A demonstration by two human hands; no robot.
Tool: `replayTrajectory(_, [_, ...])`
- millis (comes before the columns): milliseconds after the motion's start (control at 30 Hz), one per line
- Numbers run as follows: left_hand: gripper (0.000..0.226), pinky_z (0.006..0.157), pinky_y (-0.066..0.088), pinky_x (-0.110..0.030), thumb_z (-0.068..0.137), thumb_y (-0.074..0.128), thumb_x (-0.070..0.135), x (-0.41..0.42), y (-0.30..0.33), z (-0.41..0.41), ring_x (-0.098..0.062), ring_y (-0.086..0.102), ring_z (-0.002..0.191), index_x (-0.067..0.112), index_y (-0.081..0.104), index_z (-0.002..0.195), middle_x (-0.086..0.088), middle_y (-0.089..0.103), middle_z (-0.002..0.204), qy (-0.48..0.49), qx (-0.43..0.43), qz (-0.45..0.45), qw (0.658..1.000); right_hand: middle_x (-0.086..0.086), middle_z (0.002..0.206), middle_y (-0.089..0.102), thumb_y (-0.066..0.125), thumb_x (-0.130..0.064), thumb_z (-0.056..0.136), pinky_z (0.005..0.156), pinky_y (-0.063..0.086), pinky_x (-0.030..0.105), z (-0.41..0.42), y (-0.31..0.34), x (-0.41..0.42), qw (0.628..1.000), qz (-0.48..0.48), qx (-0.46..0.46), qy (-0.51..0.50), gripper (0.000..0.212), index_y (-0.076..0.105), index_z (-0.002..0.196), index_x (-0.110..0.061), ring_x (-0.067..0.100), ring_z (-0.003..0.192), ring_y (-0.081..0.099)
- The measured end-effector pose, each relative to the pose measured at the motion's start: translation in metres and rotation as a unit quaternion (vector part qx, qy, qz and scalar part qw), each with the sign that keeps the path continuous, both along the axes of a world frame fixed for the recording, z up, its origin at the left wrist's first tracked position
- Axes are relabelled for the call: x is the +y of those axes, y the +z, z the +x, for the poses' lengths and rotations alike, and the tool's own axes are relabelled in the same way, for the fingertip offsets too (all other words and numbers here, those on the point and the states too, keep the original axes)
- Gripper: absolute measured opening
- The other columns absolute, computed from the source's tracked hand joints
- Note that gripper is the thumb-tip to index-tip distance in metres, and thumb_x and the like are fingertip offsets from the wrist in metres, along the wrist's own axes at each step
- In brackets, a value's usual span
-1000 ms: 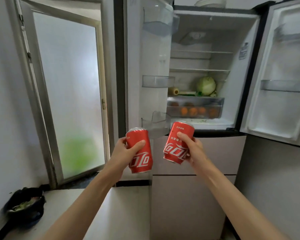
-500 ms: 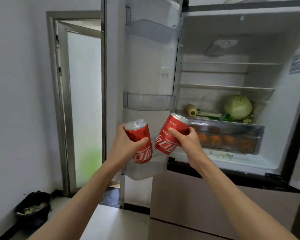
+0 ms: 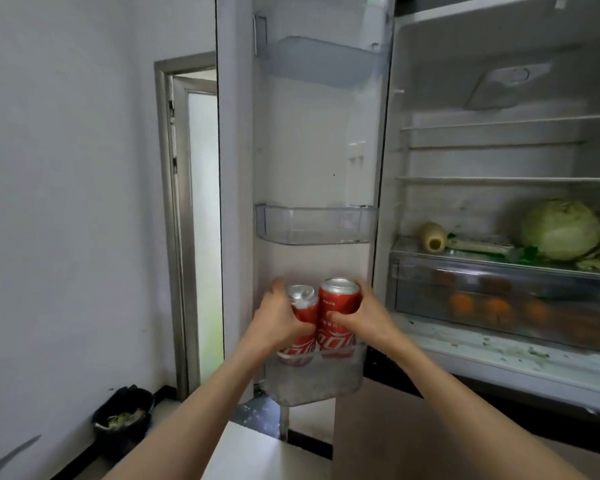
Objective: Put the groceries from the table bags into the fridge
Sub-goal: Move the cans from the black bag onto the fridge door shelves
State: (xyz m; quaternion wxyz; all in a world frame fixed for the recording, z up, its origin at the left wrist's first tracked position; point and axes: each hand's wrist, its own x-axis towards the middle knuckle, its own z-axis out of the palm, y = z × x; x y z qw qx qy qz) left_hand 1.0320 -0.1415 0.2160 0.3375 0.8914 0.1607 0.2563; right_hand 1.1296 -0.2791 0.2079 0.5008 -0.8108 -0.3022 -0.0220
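Two red Coca-Cola cans stand side by side, touching, with their lower ends down inside the lowest bin of the open left fridge door. The left can is gripped by the left hand, thumb curled across its front; the right can is gripped by the right hand, thumb across the front and fingers wrapped behind. White script logos show on both cans, along with small white lettering too fine to read. Together the cans and hands fill most of the bin's width, with the door frame close on either side. Three clear door bins are visible: the middle bin and the top bin hold nothing. Inside the fridge, one cabbage and one pale gourd-like vegetable rest on the cover above the crisper drawer, which holds several oranges, blurred beyond counting. A black bag sits on the floor by the wall.
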Motion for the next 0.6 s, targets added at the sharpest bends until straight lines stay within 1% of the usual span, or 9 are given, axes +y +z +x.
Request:
replayTrajectory(100, [0.079, 0.081, 0.054, -0.038, 0.046, 0.075, 0.039, 0.009, -0.001, 0.006, -0.022, 0.062, 0.096, 0.012, 0.050, 0.116, -0.007, 0.061, 0.111, -0.006, 0.050, 0.046, 0.998, -0.004, 0.104, 0.062, 0.076, -0.023, 0.063, 0.084, 0.052, 0.034, 0.002, -0.002, 0.001, 0.998, -0.049, -0.027, 0.018, 0.061, 0.042, 0.113, -0.032, 0.014, 0.093, 0.061])
replayTrajectory(167, [0.074, 0.077, 0.055, -0.035, 0.048, 0.079, 0.035, 0.014, -0.003, 0.008, -0.020, 0.062, 0.092, 0.012, 0.052, 0.113, -0.004, 0.062, 0.108, -0.010, 0.065, 0.061, 0.996, -0.004, 0.102, 0.061, 0.076, -0.026, 0.062, 0.080, 0.051, 0.032, 0.005, -0.001, 0.000, 0.995, -0.091, -0.042, 0.026, 0.061, 0.041, 0.112, -0.030, 0.014, 0.092, 0.060])
replayTrajectory(233, [0.072, 0.075, 0.054, -0.032, 0.053, 0.082, 0.031, 0.014, -0.004, 0.009, -0.021, 0.062, 0.093, 0.011, 0.050, 0.115, -0.004, 0.061, 0.108, -0.007, 0.075, 0.067, 0.995, -0.004, 0.101, 0.060, 0.077, -0.027, 0.063, 0.077, 0.051, 0.031, 0.008, 0.000, -0.001, 0.992, -0.116, -0.048, 0.033, 0.060, 0.040, 0.111, -0.025, 0.014, 0.091, 0.059])
replayTrajectory(300, [0.069, 0.075, 0.055, -0.032, 0.055, 0.082, 0.034, 0.013, -0.005, 0.010, -0.020, 0.063, 0.090, 0.012, 0.053, 0.113, -0.004, 0.064, 0.105, -0.002, 0.086, 0.072, 0.994, -0.003, 0.101, 0.059, 0.078, -0.028, 0.062, 0.078, 0.052, 0.032, 0.009, -0.002, -0.003, 0.990, -0.129, -0.047, 0.031, 0.061, 0.041, 0.109, -0.022, 0.013, 0.090, 0.059])
replayTrajectory(367, [0.065, 0.075, 0.056, -0.035, 0.054, 0.082, 0.039, 0.012, -0.005, 0.009, -0.020, 0.064, 0.087, 0.013, 0.056, 0.108, -0.004, 0.067, 0.101, -0.002, 0.100, 0.082, 0.992, -0.002, 0.103, 0.058, 0.080, -0.031, 0.058, 0.079, 0.053, 0.033, 0.007, -0.003, -0.005, 0.989, -0.134, -0.053, 0.030, 0.062, 0.043, 0.108, -0.021, 0.012, 0.089, 0.059])
replayTrajectory(433, [0.062, 0.075, 0.056, -0.037, 0.054, 0.081, 0.040, 0.011, -0.007, 0.008, -0.020, 0.065, 0.085, 0.014, 0.057, 0.105, -0.004, 0.068, 0.099, -0.002, 0.112, 0.094, 0.989, -0.001, 0.109, 0.052, 0.081, -0.033, 0.056, 0.081, 0.053, 0.033, 0.005, -0.006, -0.006, 0.987, -0.142, -0.061, 0.036, 0.065, 0.046, 0.109, -0.019, 0.012, 0.093, 0.057])
replayTrajectory(500, [0.062, 0.074, 0.056, -0.035, 0.056, 0.081, 0.038, 0.010, -0.009, 0.008, -0.020, 0.064, 0.086, 0.013, 0.056, 0.107, -0.003, 0.067, 0.100, 0.006, 0.114, 0.099, 0.989, 0.000, 0.112, 0.043, 0.082, -0.034, 0.058, 0.085, 0.051, 0.033, 0.005, -0.006, -0.006, 0.984, -0.158, -0.067, 0.042, 0.067, 0.048, 0.114, -0.018, 0.015, 0.098, 0.053])
replayTrajectory(533, [0.063, 0.075, 0.055, -0.034, 0.057, 0.081, 0.039, 0.010, -0.011, 0.008, -0.020, 0.064, 0.088, 0.012, 0.055, 0.108, -0.003, 0.066, 0.102, 0.009, 0.112, 0.100, 0.989, 0.000, 0.112, 0.044, 0.081, -0.035, 0.057, 0.086, 0.051, 0.034, 0.005, -0.005, -0.007, 0.983, -0.163, -0.069, 0.045, 0.067, 0.050, 0.114, -0.018, 0.016, 0.099, 0.053])
replayTrajectory(600, [0.066, 0.079, 0.054, -0.035, 0.058, 0.078, 0.043, 0.008, -0.013, 0.008, -0.021, 0.062, 0.094, 0.014, 0.054, 0.112, -0.004, 0.065, 0.107, 0.015, 0.108, 0.118, 0.987, 0.002, 0.110, 0.052, 0.079, -0.041, 0.054, 0.085, 0.053, 0.036, 0.007, -0.004, -0.007, 0.984, -0.155, -0.076, 0.044, 0.062, 0.055, 0.108, -0.021, 0.015, 0.096, 0.056])
